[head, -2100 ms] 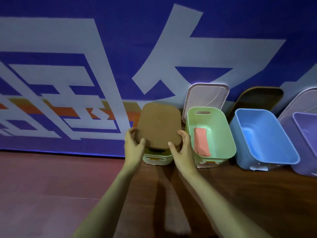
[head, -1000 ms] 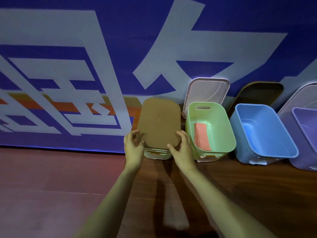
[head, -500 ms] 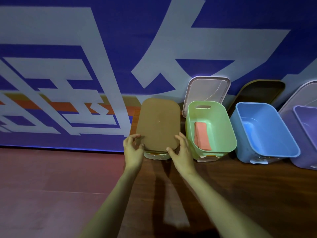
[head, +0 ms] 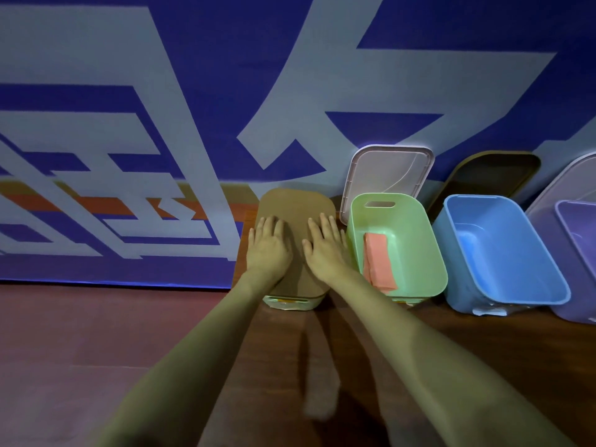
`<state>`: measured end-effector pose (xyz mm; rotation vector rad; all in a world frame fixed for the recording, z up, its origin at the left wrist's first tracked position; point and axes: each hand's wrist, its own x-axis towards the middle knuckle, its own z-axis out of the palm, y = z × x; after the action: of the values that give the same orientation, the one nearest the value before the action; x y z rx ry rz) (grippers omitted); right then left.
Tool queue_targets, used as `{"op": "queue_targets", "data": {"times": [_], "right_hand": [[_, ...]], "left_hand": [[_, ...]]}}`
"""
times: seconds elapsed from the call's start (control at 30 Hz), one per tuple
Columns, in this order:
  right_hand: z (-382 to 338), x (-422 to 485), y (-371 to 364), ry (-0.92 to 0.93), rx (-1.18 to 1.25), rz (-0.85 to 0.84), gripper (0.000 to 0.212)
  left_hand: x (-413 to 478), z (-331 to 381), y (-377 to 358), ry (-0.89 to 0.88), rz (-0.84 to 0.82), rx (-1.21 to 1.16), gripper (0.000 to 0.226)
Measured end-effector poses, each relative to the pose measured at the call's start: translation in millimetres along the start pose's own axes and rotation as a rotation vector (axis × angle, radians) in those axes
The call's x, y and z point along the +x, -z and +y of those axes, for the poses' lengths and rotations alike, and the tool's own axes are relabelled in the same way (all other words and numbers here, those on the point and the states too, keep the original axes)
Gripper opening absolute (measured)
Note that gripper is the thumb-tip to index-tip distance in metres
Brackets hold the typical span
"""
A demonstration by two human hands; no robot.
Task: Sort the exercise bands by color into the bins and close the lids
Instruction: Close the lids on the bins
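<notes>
Your left hand lies palm down with its fingers straight on the left half of the flat brown lid with rounded corners; your right hand lies the same way on the right half. Neither hand grasps anything; both are released and simply press on the lid's top.

The lid covers the small pale plastic bin; only the bin's near end shows below the lid's edge, and its contents are hidden.

Just beside your right hand stands the open light-green plastic bin; a folded pink exercise band lies inside it, along the left wall. A translucent white lid leans upright behind that bin against the blue wall banner with large pale characters.

Farther right sits the open sky-blue plastic bin, touching or nearly touching the green one; a dark brown lid leans on the banner behind it. At the frame's right edge is the open lilac plastic bin, partly cut off, with a pale translucent lid tilted behind it.

All four bins stand in a row on the dark wooden tabletop, close to the banner; to your left, beyond the tabletop's edge, lies the reddish floor.
</notes>
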<state>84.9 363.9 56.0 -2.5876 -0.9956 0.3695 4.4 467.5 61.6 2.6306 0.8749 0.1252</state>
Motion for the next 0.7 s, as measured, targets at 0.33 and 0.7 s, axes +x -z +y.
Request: {"op": "queue_targets", "data": {"times": [0.33, 0.7], "right_hand": [[4, 27, -10, 0.053, -0.118, 0.047, 0.054], [2, 36, -8, 0.08, -0.043, 0.016, 0.054]], "left_hand": [[18, -19, -22, -0.006, -0.016, 0.168, 0.062], [24, -19, -15, -0.006, 0.027, 0.122, 0.065]]}}
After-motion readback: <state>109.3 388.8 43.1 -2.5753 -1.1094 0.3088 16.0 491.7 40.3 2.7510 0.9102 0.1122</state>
